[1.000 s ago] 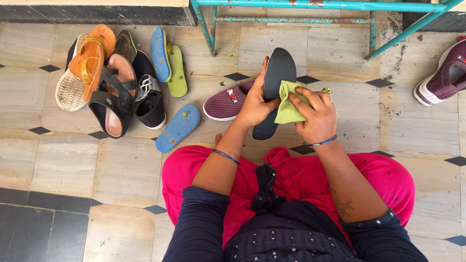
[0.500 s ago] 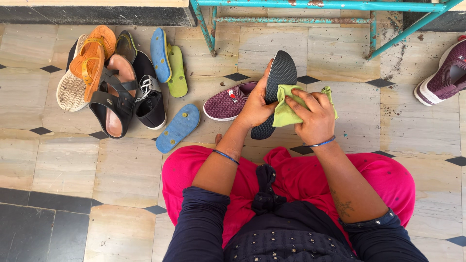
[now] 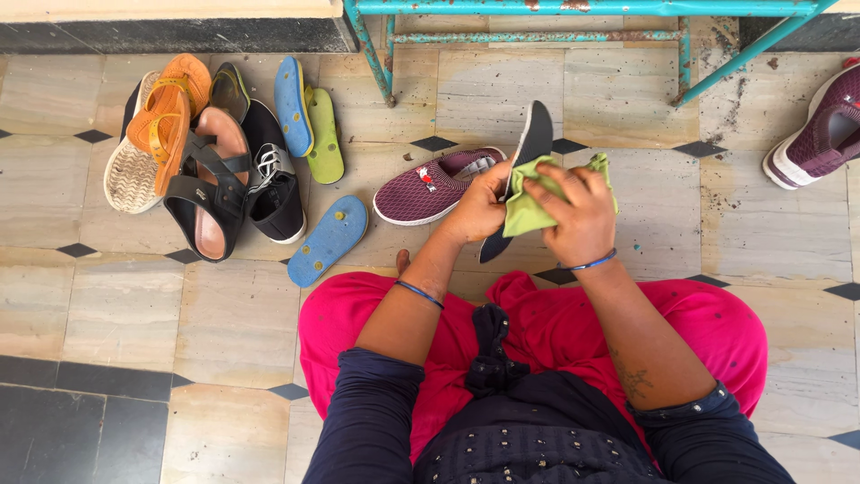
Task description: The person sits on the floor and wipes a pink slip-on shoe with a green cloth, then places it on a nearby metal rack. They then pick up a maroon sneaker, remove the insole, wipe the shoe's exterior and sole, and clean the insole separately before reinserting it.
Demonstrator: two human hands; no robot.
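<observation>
At frame centre the dark insole (image 3: 535, 134) stands nearly edge-on, gripped at its left side by the left hand (image 3: 479, 208), fingers closed on it. The right hand (image 3: 573, 211) presses a green cloth (image 3: 524, 206) against it, fingers closed around the cloth. A maroon shoe (image 3: 430, 184) lies just left on the floor (image 3: 627, 108); sandals (image 3: 206, 152) are piled upper left.

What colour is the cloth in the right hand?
Light green, in the head view: the cloth is pressed against the insole.
</observation>
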